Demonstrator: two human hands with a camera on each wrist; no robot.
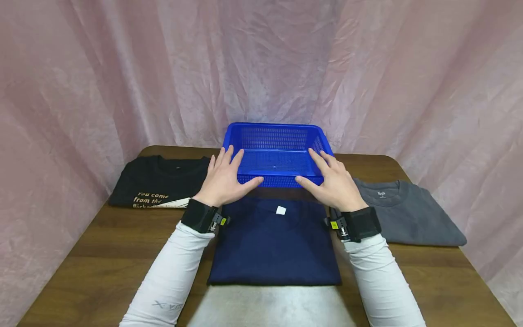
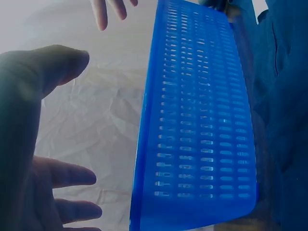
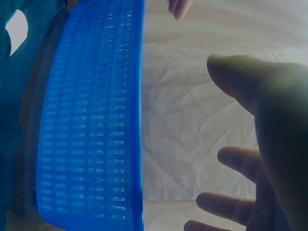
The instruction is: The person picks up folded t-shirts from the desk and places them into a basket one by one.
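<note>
A blue plastic basket point(image 1: 273, 181) with slotted walls stands at the back of the table. My left hand point(image 1: 224, 179) hovers by its front left corner, fingers spread and holding nothing. On the other side my right hand point(image 1: 335, 184) is held the same way near the front right corner. Both wrist views show fingers and thumb apart from the basket's wall point(image 2: 207, 120). Below the hands a folded navy T-shirt point(image 1: 275, 247) lies in front of the basket, a white label at its collar.
At the left lies a folded black T-shirt point(image 1: 163, 177) with printed lettering. A folded grey T-shirt point(image 1: 408, 213) is at the right, partly behind the right wrist. Pink curtains point(image 1: 278, 59) hang close behind the wooden table point(image 1: 81, 272).
</note>
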